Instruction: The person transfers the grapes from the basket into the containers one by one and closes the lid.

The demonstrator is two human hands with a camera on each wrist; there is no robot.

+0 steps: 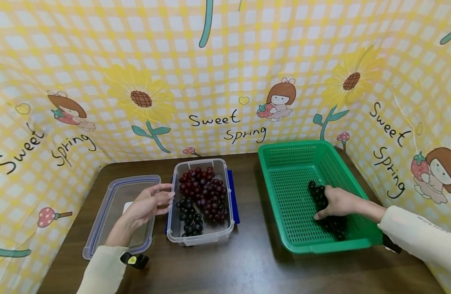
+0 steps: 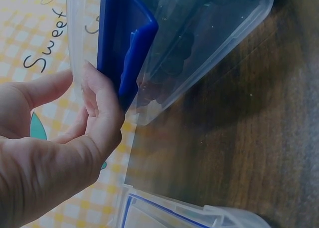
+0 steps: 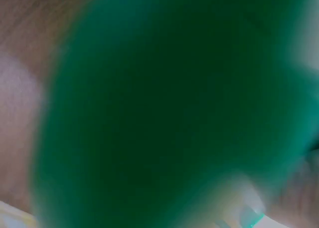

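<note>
My right hand (image 1: 337, 202) is clamped on a long bunch of small, round black grapes (image 1: 318, 195), thumb on one side and fingers on the other, down inside the green perforated plastic basket (image 1: 332, 247), well to the right of the clear, rectangular plastic box (image 1: 210, 235). My left hand (image 1: 148, 202) is at the left side of that box, its fingers loosely bent and a gap between thumb and fingers; the fingertips touch the rim beside a blue plastic clasp (image 2: 124, 43), though I cannot tell how hard they press. Within the box lie dark red grapes (image 1: 210, 190), with a smaller bunch of black grapes (image 1: 190, 218) in its near left part. To its left lies a transparent lid (image 1: 115, 196) with a blue seal, partly covered by my left hand, which also hides some of a white patch there. My right palm hides the middle of the bunch it holds, so I cannot make out every fingertip. From my right wrist there is mostly green blur, and the left wrist view cuts off the far end of the box.
</note>
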